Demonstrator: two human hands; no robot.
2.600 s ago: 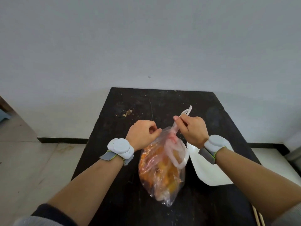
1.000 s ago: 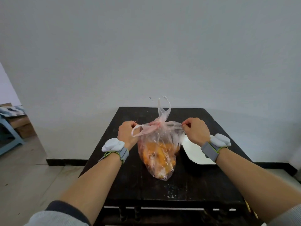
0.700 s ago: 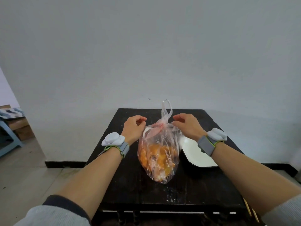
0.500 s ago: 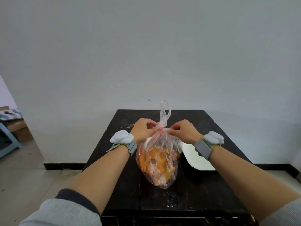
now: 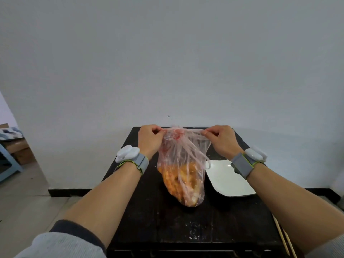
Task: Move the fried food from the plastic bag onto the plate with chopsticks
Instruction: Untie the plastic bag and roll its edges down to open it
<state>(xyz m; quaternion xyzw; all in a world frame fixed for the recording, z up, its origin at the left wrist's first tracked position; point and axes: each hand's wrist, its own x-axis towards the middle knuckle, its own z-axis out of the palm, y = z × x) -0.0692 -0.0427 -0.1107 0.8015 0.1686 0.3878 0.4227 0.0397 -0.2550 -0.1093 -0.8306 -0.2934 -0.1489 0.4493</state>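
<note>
Both hands have drawn apart, the left hand [image 5: 149,139] and right hand [image 5: 222,139] each pinching the bag [image 5: 183,164] rim, stretching its mouth open to reach the fried food [image 5: 178,180] beside the plate [image 5: 228,180].

Black table [image 5: 167,229], blue stool [image 5: 13,165]

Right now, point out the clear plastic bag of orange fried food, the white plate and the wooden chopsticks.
Clear plastic bag [image 5: 183,155], head view, crinkled middle of its wall.
White plate [image 5: 229,179], head view, bare centre.
Wooden chopsticks [image 5: 282,236], head view, mid-shaft, bottom right of the picture.
</note>
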